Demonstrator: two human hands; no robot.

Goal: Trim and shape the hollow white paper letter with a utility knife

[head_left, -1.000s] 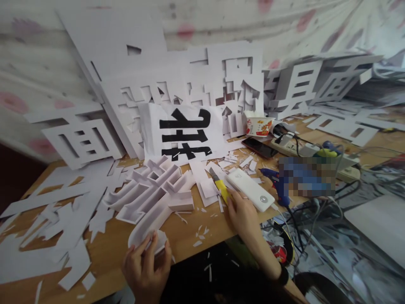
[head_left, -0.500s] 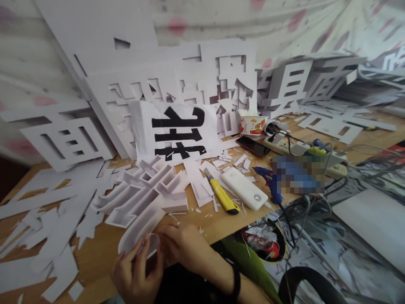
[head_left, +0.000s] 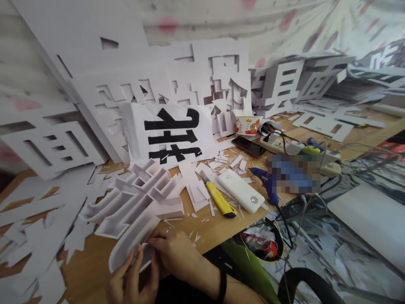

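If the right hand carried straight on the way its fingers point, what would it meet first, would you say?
The right hand points left at the white strip it already touches; beyond that, probably the left hand, though depth is unclear.

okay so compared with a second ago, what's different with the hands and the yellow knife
The right hand let go of the yellow utility knife and came back to the curved white foam strip, gripping it beside the left hand. The knife now lies free on the table next to the white power bank. The left hand kept its hold.

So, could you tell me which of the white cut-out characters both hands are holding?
The raised-wall character lying flat at the desk's near edge; left hand and right hand grip its nearest stroke, while the others lean untouched.
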